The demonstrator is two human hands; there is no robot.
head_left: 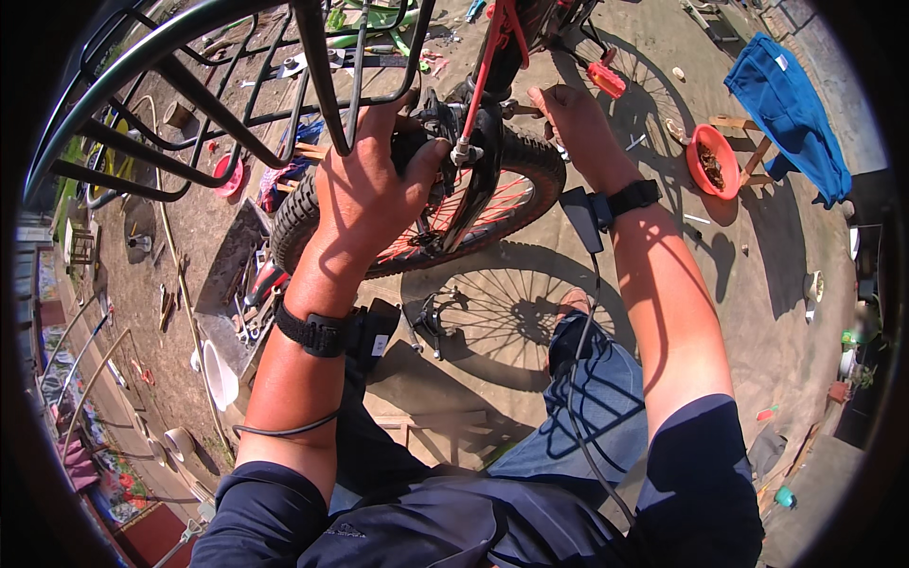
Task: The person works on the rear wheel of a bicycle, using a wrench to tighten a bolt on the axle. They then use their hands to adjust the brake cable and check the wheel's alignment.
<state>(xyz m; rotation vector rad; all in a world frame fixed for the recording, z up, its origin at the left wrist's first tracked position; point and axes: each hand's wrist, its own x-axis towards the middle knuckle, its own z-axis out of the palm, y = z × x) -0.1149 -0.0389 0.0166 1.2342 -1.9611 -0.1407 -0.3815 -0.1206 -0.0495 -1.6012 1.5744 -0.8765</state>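
A bicycle's front wheel point(544, 180), with a knobby tyre and red spokes, stands in front of me below a black fork point(485, 156). My left hand point(374, 189) is curled at the rim brake point(437, 123) beside the fork, its thumb against the parts and its fingertips partly hidden. On the other side of the fork, my right hand point(579, 128) is closed in a pinch by a short metal piece point(516, 109); what lies between its fingers is too small to make out. A red cable point(473, 90) runs down to the brake.
A black wire basket point(204, 104) overhangs the upper left. On the right are a red bowl point(712, 161) with brown contents and a blue cloth point(791, 118) over a wooden stool. Tools point(251, 327) lie left of the wheel. A cable point(578, 379) hangs from my right wrist.
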